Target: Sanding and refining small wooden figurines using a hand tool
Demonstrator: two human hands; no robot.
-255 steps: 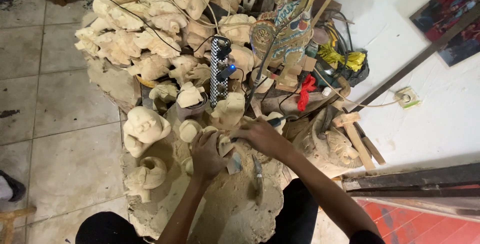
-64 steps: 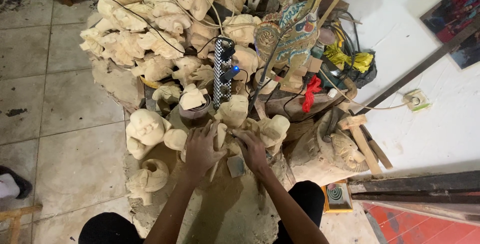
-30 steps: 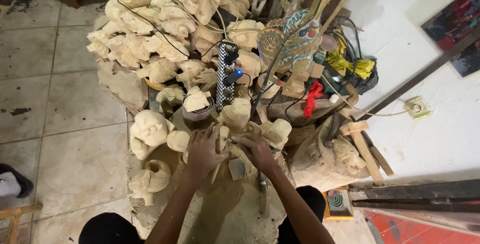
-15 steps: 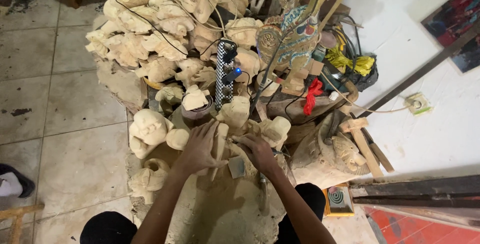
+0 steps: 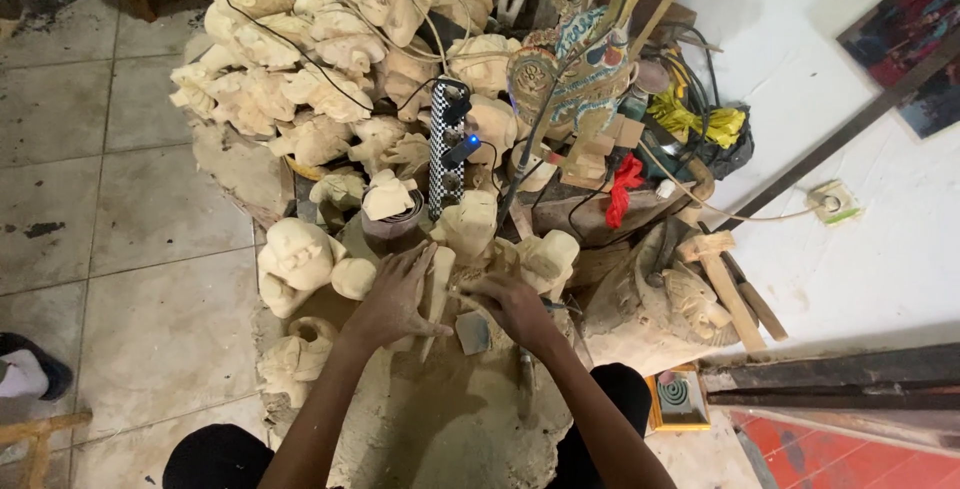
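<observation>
Tiled floor (image 5: 130,209), pale grey squares, grimy; low work mound (image 5: 450,429) of tan sawdust and chips in the middle, white wall (image 5: 850,239) on the right.

Nearest: two bare forearms reach up from the bottom edge. Left hand (image 5: 392,299) lies flat, fingers spread, thumb against a slim pale wooden stick (image 5: 437,294) that stands tilted on the mound. Right hand (image 5: 512,307) is curled, fingertips pinching the same stick from the other side. Small grey square block (image 5: 472,332) lies just below the hands on the sawdust.

Right of the knees: one small box (image 5: 677,397) with yellow rim and a green spiral printed on top, on the floor by a dark plank.

Just beyond the hands: rough-carved, unpainted pale wooden heads (image 5: 300,259), rounded and matte, too many to count exactly, heaped up to the far edge. One black-and-white checkered power strip (image 5: 447,149) stands among them, blue light on, black cables over the pile.

Farther right: one painted flat figure (image 5: 570,74), one red cloth scrap (image 5: 622,189), one yellow bundle (image 5: 700,121), one white wall socket (image 5: 830,201).
</observation>
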